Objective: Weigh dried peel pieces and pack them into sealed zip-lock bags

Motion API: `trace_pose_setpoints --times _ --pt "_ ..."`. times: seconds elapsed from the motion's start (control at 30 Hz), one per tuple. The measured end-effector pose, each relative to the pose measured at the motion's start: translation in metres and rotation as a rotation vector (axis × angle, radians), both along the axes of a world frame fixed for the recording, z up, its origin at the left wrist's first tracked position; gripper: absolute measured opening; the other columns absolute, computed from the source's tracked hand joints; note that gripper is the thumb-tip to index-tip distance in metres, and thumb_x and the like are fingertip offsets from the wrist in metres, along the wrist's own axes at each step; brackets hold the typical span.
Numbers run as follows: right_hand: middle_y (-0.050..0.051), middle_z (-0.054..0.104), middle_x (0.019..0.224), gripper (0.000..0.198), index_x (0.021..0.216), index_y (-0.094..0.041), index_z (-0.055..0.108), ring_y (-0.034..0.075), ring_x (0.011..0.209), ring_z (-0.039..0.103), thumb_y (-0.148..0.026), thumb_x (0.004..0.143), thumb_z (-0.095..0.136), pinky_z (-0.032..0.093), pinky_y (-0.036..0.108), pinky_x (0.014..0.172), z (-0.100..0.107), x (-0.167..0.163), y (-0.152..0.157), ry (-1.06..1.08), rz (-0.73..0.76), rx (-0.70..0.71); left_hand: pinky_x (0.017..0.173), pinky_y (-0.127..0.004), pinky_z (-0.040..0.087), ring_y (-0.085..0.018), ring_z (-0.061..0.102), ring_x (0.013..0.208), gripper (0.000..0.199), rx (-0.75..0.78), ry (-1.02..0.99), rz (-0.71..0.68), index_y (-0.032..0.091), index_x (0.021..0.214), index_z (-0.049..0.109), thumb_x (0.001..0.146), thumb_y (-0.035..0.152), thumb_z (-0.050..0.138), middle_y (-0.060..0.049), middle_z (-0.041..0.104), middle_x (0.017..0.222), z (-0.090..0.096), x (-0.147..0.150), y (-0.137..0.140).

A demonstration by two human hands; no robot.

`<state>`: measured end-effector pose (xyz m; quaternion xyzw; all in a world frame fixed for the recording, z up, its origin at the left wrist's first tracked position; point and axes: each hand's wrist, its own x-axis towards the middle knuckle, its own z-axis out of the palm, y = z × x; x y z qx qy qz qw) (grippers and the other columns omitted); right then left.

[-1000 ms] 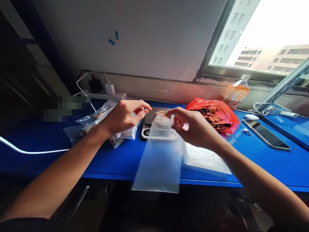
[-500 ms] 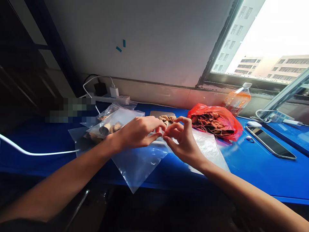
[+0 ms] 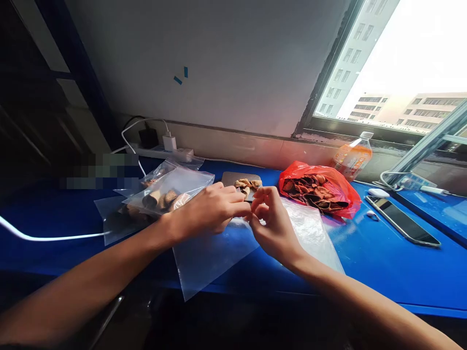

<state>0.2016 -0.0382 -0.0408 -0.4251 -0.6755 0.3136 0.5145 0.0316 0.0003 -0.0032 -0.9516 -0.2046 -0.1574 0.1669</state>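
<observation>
Both hands meet at the top edge of a clear plastic zip bag (image 3: pixel 207 265), whose lower corner hangs past the table's front edge. My left hand (image 3: pixel 215 206) is closed on the bag's top, its fingertips partly hidden. With thumb and fingers pinched, my right hand (image 3: pixel 272 223) grips the same edge. Behind the hands, dried brown slices (image 3: pixel 248 184) lie on a small grey scale-like plate (image 3: pixel 233 176). Left of my left hand are filled clear bags (image 3: pixel 166 194) with brown pieces inside. A stack of flat clear bags (image 3: pixel 310 228) lies beside my right hand.
A red plastic bag (image 3: pixel 352 197) full of dried dark slices stands at the back right, near an orange drink bottle (image 3: pixel 352 155). A phone (image 3: pixel 403 221) and a white earbud case (image 3: pixel 378 193) lie further right. A white cable (image 3: pixel 51 238) crosses the blue table (image 3: pixel 394 272) at left.
My left hand has turned over the bag's edge and its fingers have curled down. The bag's hanging corner has swung left. The whole view has shifted slightly.
</observation>
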Motion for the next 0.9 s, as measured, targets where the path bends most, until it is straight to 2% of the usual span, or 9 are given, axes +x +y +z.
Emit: trace_pose_setpoints --times 0.13,0.23,0.37,0.47,0.57,0.67,0.77,0.83,0.9 --pt "-0.003 0.051 0.072 0.020 0.080 -0.021 0.046 0.010 0.059 0.049 -0.005 0.068 0.047 0.038 0.024 0.052 0.006 0.006 0.003 -0.062 -0.051 0.002 0.064 -0.031 0.034 -0.017 0.056 0.078 0.022 0.047 -0.006 -0.001 0.022 0.091 0.060 0.084 0.006 0.047 0.000 0.066 0.086 0.002 -0.001 -0.005" --pt "-0.003 0.048 0.069 0.016 0.074 -0.019 0.050 0.009 0.057 0.045 -0.004 0.068 0.049 0.036 0.023 0.052 0.014 0.014 0.006 -0.068 -0.103 0.062 0.065 -0.031 0.035 -0.017 0.054 0.073 0.015 0.035 -0.091 0.018 0.020 0.086 0.058 0.087 0.010 0.047 0.000 0.063 0.077 0.005 -0.005 -0.009" --pt "0.001 0.050 0.082 0.008 0.076 -0.019 0.061 0.011 0.070 0.050 -0.012 0.077 0.056 0.044 0.026 0.063 0.025 0.023 0.007 -0.257 0.109 0.156 0.067 -0.029 0.039 -0.015 0.054 0.071 0.014 -0.059 -0.231 -0.035 0.019 0.089 0.058 0.090 0.013 0.046 0.000 0.063 0.075 0.007 -0.007 -0.012" --pt "0.003 0.052 0.092 0.003 0.082 -0.020 0.062 0.013 0.083 0.053 -0.020 0.079 0.062 0.047 0.029 0.075 0.028 0.027 0.005 -0.448 0.270 0.171 0.069 -0.030 0.042 -0.015 0.055 0.073 0.013 -0.121 -0.220 -0.108 0.017 0.087 0.059 0.091 0.014 0.047 -0.001 0.064 0.077 0.007 -0.007 -0.014" --pt "0.007 0.049 0.107 0.024 0.094 -0.021 0.058 0.019 0.100 0.051 -0.028 0.075 0.069 0.048 0.035 0.086 0.027 0.031 0.003 -0.574 0.339 0.197 0.075 -0.031 0.044 -0.017 0.057 0.080 0.013 -0.154 -0.186 -0.147 0.018 0.087 0.060 0.092 0.016 0.048 -0.002 0.066 0.082 0.007 -0.006 -0.019" --pt "0.012 0.039 0.128 0.061 0.118 -0.024 0.049 0.028 0.121 0.040 -0.045 0.067 0.074 0.045 0.047 0.095 0.024 0.035 0.003 -0.694 0.316 0.215 0.087 -0.036 0.046 -0.020 0.056 0.097 0.013 -0.189 -0.207 -0.122 0.020 0.102 0.059 0.091 0.024 0.052 -0.006 0.064 0.102 0.006 -0.003 -0.023" --pt "0.013 0.030 0.137 0.081 0.132 -0.028 0.040 0.032 0.132 0.028 -0.059 0.064 0.072 0.038 0.053 0.103 0.023 0.035 0.004 -0.702 0.224 0.262 0.098 -0.044 0.044 -0.027 0.047 0.118 0.049 -0.267 -0.281 -0.077 0.022 0.124 0.047 0.082 0.043 0.063 -0.012 0.052 0.127 0.005 -0.002 -0.024" --pt "0.012 0.028 0.138 0.085 0.133 -0.028 0.039 0.031 0.133 0.027 -0.063 0.062 0.071 0.034 0.052 0.106 0.024 0.032 0.004 -0.673 0.168 0.306 0.104 -0.053 0.037 -0.034 0.034 0.132 0.080 -0.306 -0.309 -0.036 0.026 0.134 0.037 0.069 0.059 0.069 -0.014 0.041 0.139 0.004 -0.004 -0.024" --pt "0.012 0.031 0.137 0.088 0.133 -0.028 0.039 0.031 0.130 0.030 -0.064 0.060 0.073 0.035 0.052 0.106 0.027 0.028 0.004 -0.655 0.142 0.325 0.107 -0.063 0.026 -0.041 0.021 0.138 0.101 -0.330 -0.275 0.010 0.029 0.141 0.028 0.059 0.066 0.072 -0.014 0.033 0.147 0.005 -0.006 -0.023"
